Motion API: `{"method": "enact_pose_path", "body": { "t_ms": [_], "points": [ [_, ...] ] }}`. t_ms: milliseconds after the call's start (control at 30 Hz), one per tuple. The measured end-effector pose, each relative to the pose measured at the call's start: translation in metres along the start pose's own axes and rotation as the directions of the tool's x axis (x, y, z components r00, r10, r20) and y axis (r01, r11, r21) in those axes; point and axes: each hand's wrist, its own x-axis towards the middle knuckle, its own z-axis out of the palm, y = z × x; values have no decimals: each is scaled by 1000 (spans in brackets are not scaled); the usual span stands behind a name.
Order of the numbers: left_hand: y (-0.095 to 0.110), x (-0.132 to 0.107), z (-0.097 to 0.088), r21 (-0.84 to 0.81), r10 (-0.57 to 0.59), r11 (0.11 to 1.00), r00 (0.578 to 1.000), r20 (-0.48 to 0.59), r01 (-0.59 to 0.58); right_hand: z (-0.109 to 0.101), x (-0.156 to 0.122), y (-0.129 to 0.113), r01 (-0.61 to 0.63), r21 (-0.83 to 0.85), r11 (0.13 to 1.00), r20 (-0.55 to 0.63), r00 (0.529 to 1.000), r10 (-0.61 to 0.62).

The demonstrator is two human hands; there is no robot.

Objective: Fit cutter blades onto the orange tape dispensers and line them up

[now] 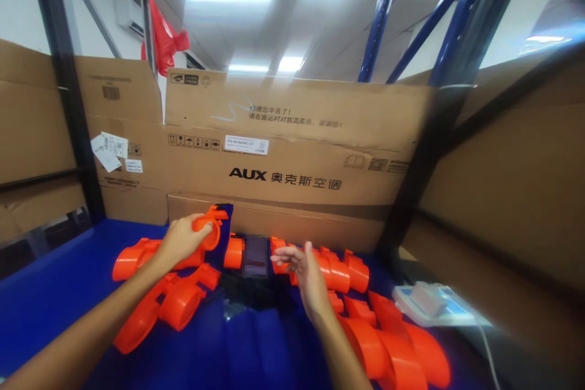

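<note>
Single head-worn view, wide and close, facing forward over blue surface [41, 292] toward cardboard panel [292, 161]

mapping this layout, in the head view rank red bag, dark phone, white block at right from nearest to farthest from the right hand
1. dark phone: just left of the right hand
2. white block: off to the right
3. red bag: high at upper left

Left arm [107, 311], bare: reached forward, left hand [185, 241] curled in a grip. Right arm [340, 341], bare: raised, right hand [307, 277] lay open, thumb [309, 251] upright.
</note>
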Motion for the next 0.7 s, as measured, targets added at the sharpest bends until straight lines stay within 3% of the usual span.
{"method": "enact_pose_path", "body": {
  "t_ms": [233,467,700],
  "points": [
    [9,12,34,208,-4,978,994,111,-19,-6,4,1,2,-25,1000,-29,1000,-3],
    [11,22,50,386,-40,922,983,180,-33,-6,5,2,34,-39,999,-57,998,-36],
    [10,24,65,488,-21,865,963,267,-116,-11,3,4,58,-194,979,-180,979,-94]
  ]
}}
